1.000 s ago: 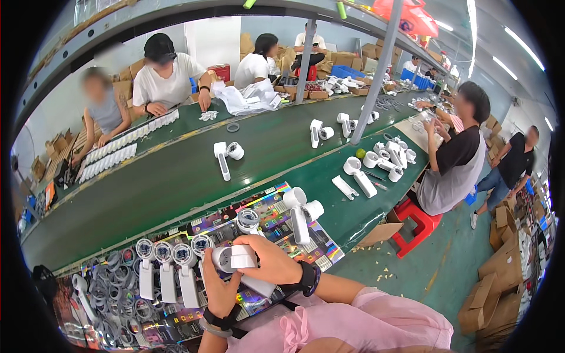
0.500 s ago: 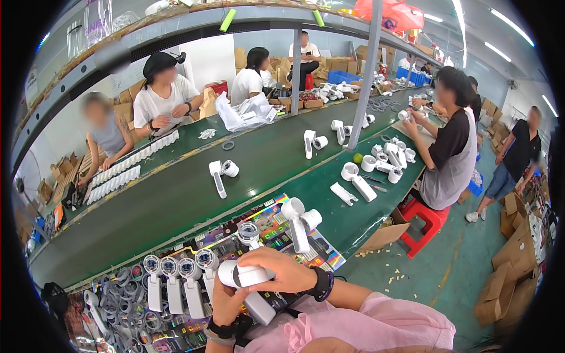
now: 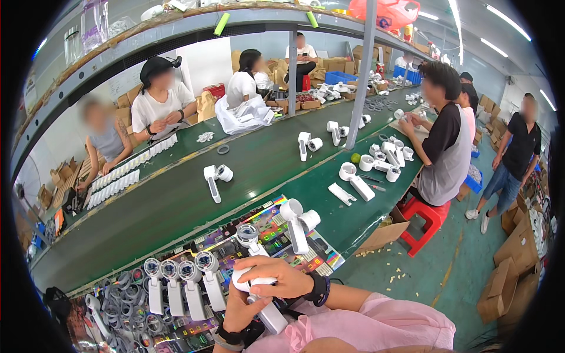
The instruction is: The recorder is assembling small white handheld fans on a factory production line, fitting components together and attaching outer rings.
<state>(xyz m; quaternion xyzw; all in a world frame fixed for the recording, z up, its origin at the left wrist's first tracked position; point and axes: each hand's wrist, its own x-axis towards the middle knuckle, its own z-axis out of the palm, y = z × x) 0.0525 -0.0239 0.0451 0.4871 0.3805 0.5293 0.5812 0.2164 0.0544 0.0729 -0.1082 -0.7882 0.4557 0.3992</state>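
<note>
While both hands are gripping it low in view, the white handheld fan (image 3: 262,297) is lying across the lap — the right hand (image 3: 276,282) is curling closed over its head, the left hand (image 3: 238,312) is wrapping its handle. Four finished fans (image 3: 179,285) are standing just beside, on the colourful mat (image 3: 276,232).

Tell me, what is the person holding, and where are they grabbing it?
A white handheld fan. The right hand lies over its round head, fingers curled on top; the left hand grips lower down, by the handle.
</note>
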